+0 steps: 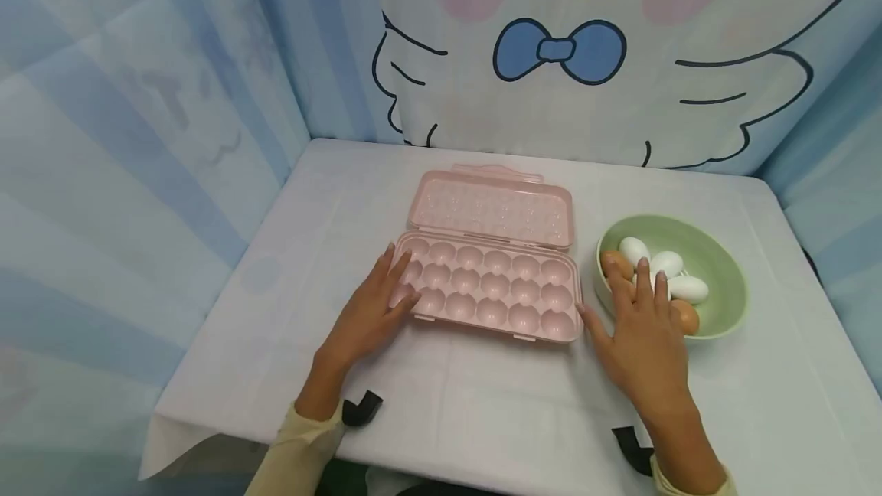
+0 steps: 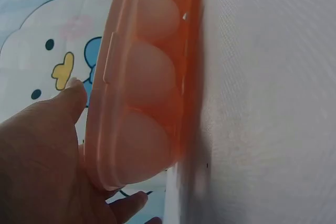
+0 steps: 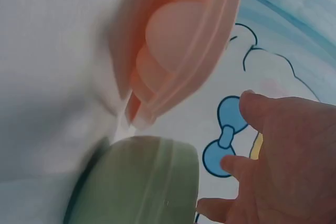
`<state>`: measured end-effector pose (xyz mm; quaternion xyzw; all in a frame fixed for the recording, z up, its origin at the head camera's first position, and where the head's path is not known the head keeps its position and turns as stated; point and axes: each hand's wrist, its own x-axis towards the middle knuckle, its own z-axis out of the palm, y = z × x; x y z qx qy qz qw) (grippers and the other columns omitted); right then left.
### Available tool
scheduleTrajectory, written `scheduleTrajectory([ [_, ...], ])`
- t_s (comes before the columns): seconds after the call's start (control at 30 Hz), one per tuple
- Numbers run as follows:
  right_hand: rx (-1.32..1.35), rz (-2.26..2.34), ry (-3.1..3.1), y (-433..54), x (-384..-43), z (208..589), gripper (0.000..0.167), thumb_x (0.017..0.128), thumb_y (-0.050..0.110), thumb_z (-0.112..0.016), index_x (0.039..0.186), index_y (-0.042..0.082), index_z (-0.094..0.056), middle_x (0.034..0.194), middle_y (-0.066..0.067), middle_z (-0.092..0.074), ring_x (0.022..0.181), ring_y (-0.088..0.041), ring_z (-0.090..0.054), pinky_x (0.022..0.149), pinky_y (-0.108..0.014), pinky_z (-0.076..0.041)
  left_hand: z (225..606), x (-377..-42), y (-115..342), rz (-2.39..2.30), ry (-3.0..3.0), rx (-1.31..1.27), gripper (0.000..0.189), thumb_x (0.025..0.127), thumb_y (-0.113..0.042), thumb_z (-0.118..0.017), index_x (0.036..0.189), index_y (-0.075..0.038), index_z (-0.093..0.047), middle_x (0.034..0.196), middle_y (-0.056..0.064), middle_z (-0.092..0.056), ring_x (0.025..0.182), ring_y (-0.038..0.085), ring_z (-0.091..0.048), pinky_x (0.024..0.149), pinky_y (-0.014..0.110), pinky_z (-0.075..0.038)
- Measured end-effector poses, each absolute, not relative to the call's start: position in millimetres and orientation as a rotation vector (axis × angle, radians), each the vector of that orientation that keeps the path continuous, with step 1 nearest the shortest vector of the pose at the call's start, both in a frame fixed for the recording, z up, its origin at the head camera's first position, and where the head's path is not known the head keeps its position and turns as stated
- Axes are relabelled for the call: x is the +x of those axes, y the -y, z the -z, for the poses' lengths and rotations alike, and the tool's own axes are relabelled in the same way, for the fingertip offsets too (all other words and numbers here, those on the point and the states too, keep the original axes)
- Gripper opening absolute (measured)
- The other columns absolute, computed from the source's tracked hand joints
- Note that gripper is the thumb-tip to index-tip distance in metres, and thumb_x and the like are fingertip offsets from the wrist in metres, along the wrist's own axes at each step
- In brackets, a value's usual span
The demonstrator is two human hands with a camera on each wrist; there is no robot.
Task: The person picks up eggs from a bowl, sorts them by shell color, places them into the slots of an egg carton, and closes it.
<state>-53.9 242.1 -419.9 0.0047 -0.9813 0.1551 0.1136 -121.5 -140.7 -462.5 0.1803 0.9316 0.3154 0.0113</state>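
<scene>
The right grip [image 1: 641,347] has its fingers spread over the eggs [image 1: 687,289], holding none that shows; whether the fingertips touch shell I cannot tell. The left grip [image 1: 368,316], fingers extended, rests against the left end of the pink tray [image 1: 577,282]. The eggs lie in the green bowl [image 1: 726,282] at the bench's [image 1: 482,404] right. They should be light, smooth and brittle, best pinched gently round the middle; the tray looks thin and likely to slide unless steadied by its rim. The head view shows its cups from above; the wrist views show their bulging undersides, with the eggs hidden.
</scene>
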Motion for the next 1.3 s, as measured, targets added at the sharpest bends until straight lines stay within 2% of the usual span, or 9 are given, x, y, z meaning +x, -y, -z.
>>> scheduleTrajectory([
  [0.23,-0.058,-0.455,2.946,-256.0,-58.5,410.0,0.067,0.107,0.046,-0.052,0.157,0.003,-0.038,0.144,-0.042,-0.044,0.126,-0.063,-0.045,0.091,-0.075,-0.04,469.4,-126.6,144.5,-1.162,-2.735,0.48,0.085,0.103,-0.058,-0.055,0.168,-0.025,-0.013,0.173,0.01,-0.001,0.154,0.036,-0.014,0.118,0.061,-0.024],
  [0.37,-0.119,-0.522,3.053,-266.6,-65.2,402.8,0.072,0.109,0.053,-0.039,0.154,-0.002,-0.042,0.133,-0.038,-0.055,0.111,-0.058,-0.056,0.075,-0.069,-0.047,471.1,-131.4,151.1,-1.199,-2.707,0.48,0.09,0.101,-0.055,-0.061,0.168,-0.02,-0.013,0.172,0.012,-0.009,0.155,0.033,-0.014,0.12,0.057,-0.021],
  [0.47,-0.148,-0.558,3.109,-277.6,-69.7,397.2,0.069,0.11,0.051,-0.035,0.153,-0.003,-0.044,0.129,-0.036,-0.059,0.108,-0.057,-0.059,0.07,-0.067,-0.048,472.3,-130.6,155.5,-1.238,-2.666,0.489,0.095,0.1,-0.05,-0.066,0.168,-0.015,-0.01,0.171,0.013,-0.011,0.155,0.031,-0.013,0.121,0.054,-0.019],
  [0.6,-0.138,-0.568,3.115,-292.0,-72.4,394.5,0.052,0.11,0.034,-0.046,0.144,-0.005,-0.054,0.122,-0.03,-0.066,0.101,-0.053,-0.063,0.067,-0.062,-0.05,473.7,-126.0,158.7,-1.274,-2.631,0.494,0.103,0.098,-0.046,-0.071,0.167,-0.012,-0.003,0.171,0.013,-0.01,0.155,0.03,-0.012,0.121,0.052,-0.019],
  [0.7,-0.05,-0.553,3.046,-299.7,-77.3,396.2,0.036,0.104,0.018,-0.059,0.132,-0.005,-0.064,0.113,-0.026,-0.071,0.093,-0.048,-0.065,0.065,-0.058,-0.051,472.5,-123.2,158.0,-1.29,-2.63,0.506,0.107,0.097,-0.047,-0.072,0.167,-0.013,0.002,0.172,0.01,-0.009,0.155,0.028,-0.012,0.122,0.051,-0.018],
  [0.8,0.03,-0.537,2.999,-305.0,-86.9,395.3,0.029,0.099,0.01,-0.065,0.123,-0.006,-0.069,0.107,-0.025,-0.072,0.085,-0.044,-0.066,0.063,-0.055,-0.05,470.7,-122.1,155.2,-1.297,-2.634,0.52,0.109,0.097,-0.046,-0.073,0.167,-0.014,0.004,0.172,0.009,-0.008,0.155,0.027,-0.012,0.122,0.051,-0.018],
  [0.97,0.046,-0.526,3.037,-307.1,-105.5,386.9,0.033,0.098,0.011,-0.064,0.124,-0.007,-0.067,0.109,-0.027,-0.069,0.089,-0.047,-0.065,0.067,-0.058,-0.05,469.8,-119.3,150.3,-1.322,-2.621,0.535,0.11,0.097,-0.042,-0.074,0.167,-0.014,0.005,0.172,0.009,-0.007,0.155,0.027,-0.012,0.122,0.05,-0.018],
  [1.13,0.072,-0.504,3.081,-304.8,-118.2,379.4,0.04,0.1,0.016,-0.062,0.132,-0.008,-0.06,0.116,-0.032,-0.065,0.101,-0.054,-0.062,0.078,-0.065,-0.048,467.6,-113.8,146.0,-1.343,-2.604,0.533,0.112,0.096,-0.041,-0.075,0.166,-0.014,0.007,0.172,0.008,-0.004,0.156,0.025,-0.01,0.122,0.049,-0.017],
  [1.3,0.058,-0.488,3.115,-302.9,-121.9,376.0,0.043,0.099,0.02,-0.066,0.133,-0.005,-0.058,0.11,-0.032,-0.064,0.098,-0.056,-0.06,0.073,-0.066,-0.046,462.7,-109.8,142.3,-1.356,-2.605,0.541,0.112,0.096,-0.039,-0.076,0.166,-0.014,0.007,0.172,0.007,-0.005,0.156,0.025,-0.01,0.122,0.049,-0.017],
])
